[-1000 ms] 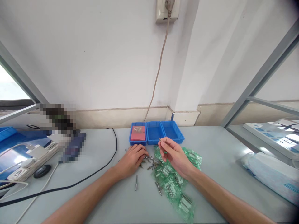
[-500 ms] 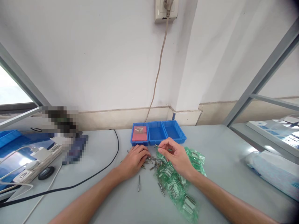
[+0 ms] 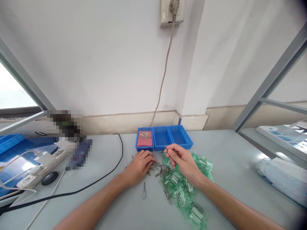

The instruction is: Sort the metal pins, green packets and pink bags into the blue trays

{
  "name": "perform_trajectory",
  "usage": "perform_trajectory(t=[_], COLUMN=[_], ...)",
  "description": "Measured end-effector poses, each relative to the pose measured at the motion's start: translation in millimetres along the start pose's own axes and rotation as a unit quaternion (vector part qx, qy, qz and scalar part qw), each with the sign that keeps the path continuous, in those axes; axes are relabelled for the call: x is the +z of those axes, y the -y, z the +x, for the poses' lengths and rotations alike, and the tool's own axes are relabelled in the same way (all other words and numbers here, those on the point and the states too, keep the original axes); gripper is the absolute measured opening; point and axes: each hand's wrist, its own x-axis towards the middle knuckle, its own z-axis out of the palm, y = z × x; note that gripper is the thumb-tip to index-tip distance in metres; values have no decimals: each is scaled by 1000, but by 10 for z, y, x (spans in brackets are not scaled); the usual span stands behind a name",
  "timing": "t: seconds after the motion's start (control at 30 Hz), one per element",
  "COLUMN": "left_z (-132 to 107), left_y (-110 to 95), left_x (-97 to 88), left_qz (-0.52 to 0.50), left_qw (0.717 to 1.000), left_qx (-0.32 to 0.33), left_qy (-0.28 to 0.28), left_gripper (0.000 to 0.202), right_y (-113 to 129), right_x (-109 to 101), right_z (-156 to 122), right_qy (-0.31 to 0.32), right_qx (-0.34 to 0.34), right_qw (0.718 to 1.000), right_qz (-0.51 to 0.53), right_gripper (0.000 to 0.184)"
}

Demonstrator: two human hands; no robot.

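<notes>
My right hand (image 3: pixel 180 159) is raised just in front of the blue trays, its thumb and fingers pinched on a small metal pin (image 3: pixel 166 148) whose tip pokes out. Palm down, my left hand (image 3: pixel 141 164) rests on the table at the left side of a loose pile of metal pins (image 3: pixel 163 169), fingers bent a little and partly covering some of them. Under and beside my right hand lies green plastic packaging (image 3: pixel 182 188) with more pins in and on it. One single pin (image 3: pixel 144 190) lies apart, nearer to me.
Three joined blue trays (image 3: pixel 163 148) stand at the back; the left one holds a red card (image 3: pixel 144 140) with a small clear bag. A black cable (image 3: pixel 96 182), power strip (image 3: pixel 40 167) and black mouse (image 3: pixel 49 178) lie left. A plastic-wrapped pack (image 3: pixel 280 179) is at right.
My right hand has turned slightly and drawn the pin closer into its fingertips, so less of it shows. My left hand stays in place. The whole view has shifted a little.
</notes>
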Motion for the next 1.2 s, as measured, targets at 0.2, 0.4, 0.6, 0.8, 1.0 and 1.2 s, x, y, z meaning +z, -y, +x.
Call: perform_trajectory(t=[0.2,0.4,0.6,0.8,1.0,1.2], left_z=[0,-18,-9,-11,-15,1], left_y=[-14,9,13,-4,-10,-18], left_x=[-5,18,13,-8,-1,-8], left_qz=[1,3,5,2,-3,-1], left_qw=[1000,1000,1000,1000,1000,1000], left_qx=[3,4,1,1,-4,-6], left_qy=[-7,-4,-2,0,6,4], left_gripper=[22,21,21,23,23,24], right_y=[6,-4,-15,17,25,-50], right_x=[-2,-9,-10,-4,-6,-29], right_z=[3,13,27,32,15,2], right_qy=[-3,-3,-11,-22,-33,-30], right_qx=[13,11,5,3,-10,-72], right_qw=[999,999,999,999,999,992], right_qz=[44,47,42,22,-23,-104], right_gripper=[41,41,41,44,41,28])
